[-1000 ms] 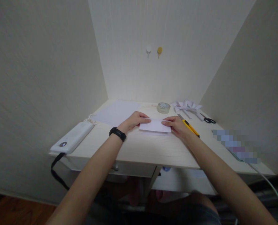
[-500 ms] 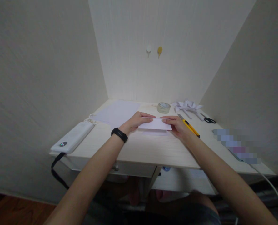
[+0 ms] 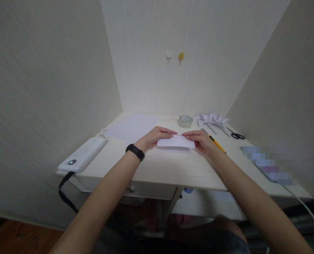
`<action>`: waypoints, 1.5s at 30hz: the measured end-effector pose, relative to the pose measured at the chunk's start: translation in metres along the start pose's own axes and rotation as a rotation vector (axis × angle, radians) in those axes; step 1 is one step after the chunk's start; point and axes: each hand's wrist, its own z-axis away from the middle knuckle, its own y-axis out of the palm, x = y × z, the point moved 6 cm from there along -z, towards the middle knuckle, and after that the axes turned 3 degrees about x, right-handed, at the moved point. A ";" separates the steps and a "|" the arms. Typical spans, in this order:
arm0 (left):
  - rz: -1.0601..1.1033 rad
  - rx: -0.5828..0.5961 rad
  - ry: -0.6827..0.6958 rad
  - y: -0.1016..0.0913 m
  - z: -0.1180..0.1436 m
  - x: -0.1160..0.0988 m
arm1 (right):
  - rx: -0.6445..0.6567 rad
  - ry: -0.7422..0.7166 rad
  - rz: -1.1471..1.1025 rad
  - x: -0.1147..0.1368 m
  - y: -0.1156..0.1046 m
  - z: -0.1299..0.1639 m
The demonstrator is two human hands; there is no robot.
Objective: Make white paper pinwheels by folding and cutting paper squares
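Observation:
Both my hands grip a folded white sheet of paper (image 3: 176, 141) just over the desk, its near flap raised a little above the layer beneath. My left hand (image 3: 158, 135), with a black band on the wrist, pinches the far left part between thumb and fingers. At the far right part, my right hand (image 3: 199, 139) does the same, thumb on top. The fingers behind the paper are partly hidden. Close beside my right hand lies a yellow utility knife (image 3: 216, 143) with its blade out.
Flat white paper (image 3: 133, 125) lies at the back left, near a white power bank-like device (image 3: 83, 155). A clear tape roll (image 3: 185, 121), a folded paper construction (image 3: 212, 119) and black scissors (image 3: 237, 135) sit at the back right. A blurred-out flat device (image 3: 268, 167) rests at the right edge.
The folded paper's near edge has dropped slightly toward the desk. My right fingers have shifted slightly along its far edge. Both hands keep their hold.

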 end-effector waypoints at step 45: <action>-0.357 -0.048 -0.015 -0.004 -0.005 0.012 | -0.048 -0.095 0.324 -0.004 0.002 -0.004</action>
